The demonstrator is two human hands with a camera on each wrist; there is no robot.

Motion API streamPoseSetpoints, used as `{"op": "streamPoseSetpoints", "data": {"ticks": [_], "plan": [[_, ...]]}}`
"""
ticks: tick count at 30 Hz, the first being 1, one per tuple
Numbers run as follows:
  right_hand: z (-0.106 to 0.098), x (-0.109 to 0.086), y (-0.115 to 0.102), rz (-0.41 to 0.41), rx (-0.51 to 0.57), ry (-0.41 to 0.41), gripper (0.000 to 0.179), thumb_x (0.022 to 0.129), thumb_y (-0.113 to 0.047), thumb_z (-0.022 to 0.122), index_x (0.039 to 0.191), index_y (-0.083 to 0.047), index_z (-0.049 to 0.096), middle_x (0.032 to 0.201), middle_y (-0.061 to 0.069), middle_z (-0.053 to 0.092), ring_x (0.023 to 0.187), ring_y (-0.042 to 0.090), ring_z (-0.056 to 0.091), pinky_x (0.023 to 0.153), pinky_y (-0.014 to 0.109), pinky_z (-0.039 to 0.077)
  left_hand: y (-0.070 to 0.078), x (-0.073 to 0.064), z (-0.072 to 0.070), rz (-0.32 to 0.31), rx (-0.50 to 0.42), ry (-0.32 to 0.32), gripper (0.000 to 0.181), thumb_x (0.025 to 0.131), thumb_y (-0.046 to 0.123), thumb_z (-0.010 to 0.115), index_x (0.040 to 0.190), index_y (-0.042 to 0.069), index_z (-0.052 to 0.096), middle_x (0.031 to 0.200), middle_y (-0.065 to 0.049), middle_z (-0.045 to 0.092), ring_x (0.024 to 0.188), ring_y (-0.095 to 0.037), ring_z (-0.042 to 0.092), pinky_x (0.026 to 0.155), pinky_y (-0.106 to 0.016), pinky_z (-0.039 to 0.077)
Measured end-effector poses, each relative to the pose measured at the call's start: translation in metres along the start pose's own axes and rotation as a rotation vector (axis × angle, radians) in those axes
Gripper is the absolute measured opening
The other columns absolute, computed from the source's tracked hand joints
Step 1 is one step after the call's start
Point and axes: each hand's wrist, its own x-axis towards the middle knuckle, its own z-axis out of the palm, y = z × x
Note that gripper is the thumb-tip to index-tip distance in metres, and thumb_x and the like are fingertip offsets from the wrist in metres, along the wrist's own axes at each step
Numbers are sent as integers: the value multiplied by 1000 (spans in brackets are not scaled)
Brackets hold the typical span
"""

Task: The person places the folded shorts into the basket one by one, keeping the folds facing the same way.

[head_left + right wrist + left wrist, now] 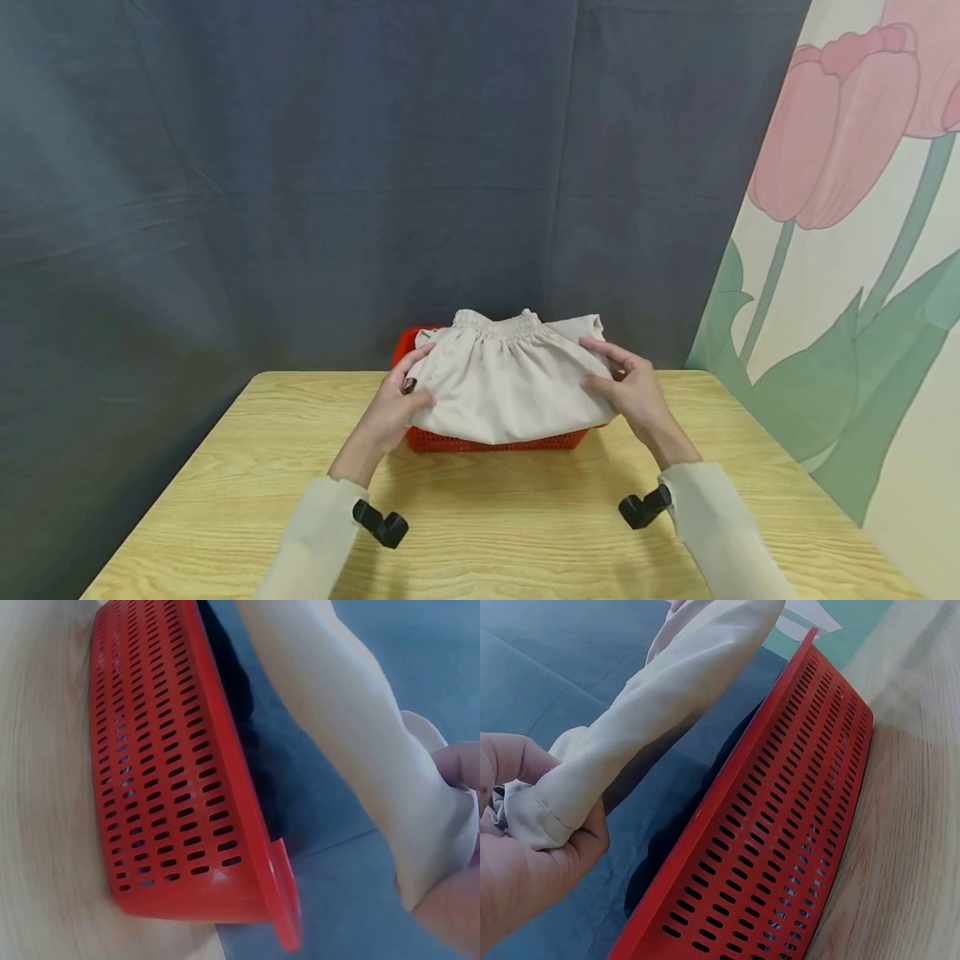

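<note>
A folded cream garment with a gathered elastic waistband [498, 375] is held up by both hands, over the red basket in the head view. My left hand [393, 408] pinches its left side; in the left wrist view thumb and fingers close round the rolled cloth edge [551, 806]. At the opposite side my right hand [633, 392] grips the cloth, fingers on top and thumb nearer me. The right wrist view shows the garment [352, 720] sagging between the hands, beside and above the basket rim. Most of the basket's inside is hidden behind the cloth in the head view.
The red perforated basket [780, 802] stands at the far edge of the wooden table [495, 517], with dark cloth [229, 667] showing at its rim. A dark curtain [375, 167] hangs behind. A wall painted with tulips [847, 275] rises at the right.
</note>
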Motion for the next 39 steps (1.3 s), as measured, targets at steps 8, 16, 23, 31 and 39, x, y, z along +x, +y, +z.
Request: {"op": "streamPoseSetpoints", "data": {"ticks": [8,16,23,31,39], "plan": [[5,14,1,21,-54,-8,59,82,4,68,138,-8,55,145,12,42,117,30,45,86,30,49,-3,7,-6,13,2,44,84,75,-23,45,147,19,39,137,-14,36,109,-26,42,80,-30,44],[13,29,4,37,-20,20,60,81,7,67,138,-9,56,144,10,44,117,28,46,90,35,47,-5,22,-10,65,-20,120,81,74,-25,44,146,13,41,143,-11,34,119,-24,41,85,-27,44],[19,41,10,105,4,48,61,80,8,67,137,-9,56,148,12,40,127,30,40,101,47,40,-14,32,-12,97,-19,208,80,73,-27,44,144,8,43,139,-14,38,115,-25,43,82,-24,44],[21,51,18,130,-40,37,61,81,7,67,138,-9,56,151,12,35,130,30,36,101,47,39,-24,40,-14,58,62,264,79,71,-27,46,142,7,46,132,-15,40,109,-25,43,81,-25,43],[26,53,31,164,-77,16,64,82,7,67,141,-11,52,152,16,31,132,33,36,101,47,40,-25,44,-16,21,255,312,77,71,-22,49,141,10,49,133,-16,42,112,-26,41,84,-34,38]]}}
